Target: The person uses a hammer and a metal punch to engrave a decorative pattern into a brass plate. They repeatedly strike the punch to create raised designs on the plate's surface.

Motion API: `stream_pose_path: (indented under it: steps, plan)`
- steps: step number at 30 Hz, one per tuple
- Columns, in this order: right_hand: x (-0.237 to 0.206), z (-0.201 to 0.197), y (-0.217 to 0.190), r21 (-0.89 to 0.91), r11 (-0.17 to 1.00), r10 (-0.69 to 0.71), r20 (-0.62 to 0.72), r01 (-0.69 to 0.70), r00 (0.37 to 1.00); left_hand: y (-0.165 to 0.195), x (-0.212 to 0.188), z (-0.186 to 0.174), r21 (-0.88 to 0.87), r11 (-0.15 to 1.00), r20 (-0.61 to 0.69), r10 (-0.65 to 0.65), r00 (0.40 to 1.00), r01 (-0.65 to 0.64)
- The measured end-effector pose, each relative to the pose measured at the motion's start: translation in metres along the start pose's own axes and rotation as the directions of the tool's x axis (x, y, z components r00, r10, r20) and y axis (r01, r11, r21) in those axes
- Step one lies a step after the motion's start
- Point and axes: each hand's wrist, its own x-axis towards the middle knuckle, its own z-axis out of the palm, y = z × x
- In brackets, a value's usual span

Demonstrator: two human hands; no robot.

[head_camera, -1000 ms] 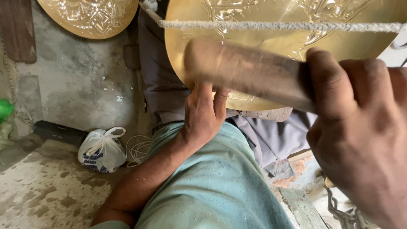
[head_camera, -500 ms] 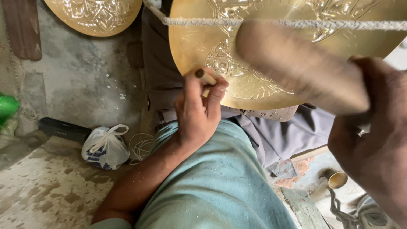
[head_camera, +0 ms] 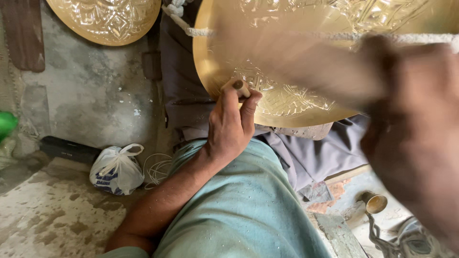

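Observation:
A large round brass plate [head_camera: 287,102] with an engraved pattern stands tilted in front of me, and a white rope [head_camera: 201,32] runs across its face. My left hand [head_camera: 232,129] rests on the plate's lower part, gripping a thin punch [head_camera: 237,86] whose tip presses against the metal. Close to the camera on the right, my right hand [head_camera: 416,138] is wrapped around a wooden mallet [head_camera: 311,67]. The mallet is blurred by motion over the plate. My leg in teal cloth [head_camera: 239,210] lies under my left forearm.
A second engraved brass plate [head_camera: 105,19] leans at the top left against the grey wall. On the floor lie a knotted white plastic bag [head_camera: 116,169], a coil of thin wire [head_camera: 158,168] and a dark bar [head_camera: 69,149]. A small brass cup [head_camera: 375,203] sits at the lower right.
The mallet in my right hand has swung across the plate and is now a blur. My left hand has stayed on the plate with the punch.

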Motion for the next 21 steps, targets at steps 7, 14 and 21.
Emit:
stream_pose_path:
  steps: [7, 14, 21]
  plan:
    - [-0.001, 0.005, 0.016, -0.202, 0.965, -0.172, -0.020, 0.164, 0.985, 0.000, 0.000, -0.002, 0.015, 1.000, 0.006, -0.018, 1.000, 0.018]
    - [0.003, 0.001, 0.013, 0.305, 0.951, -0.033, -0.040, 0.044, 0.999, 0.000, 0.001, -0.001, -0.028, 0.999, -0.011, -0.027, 1.000, 0.027]
    - [0.005, 0.003, 0.010, 0.006, 0.995, -0.099, -0.046, 0.099, 0.994, -0.002, 0.000, 0.000, 0.010, 0.999, 0.006, -0.048, 0.999, 0.048]
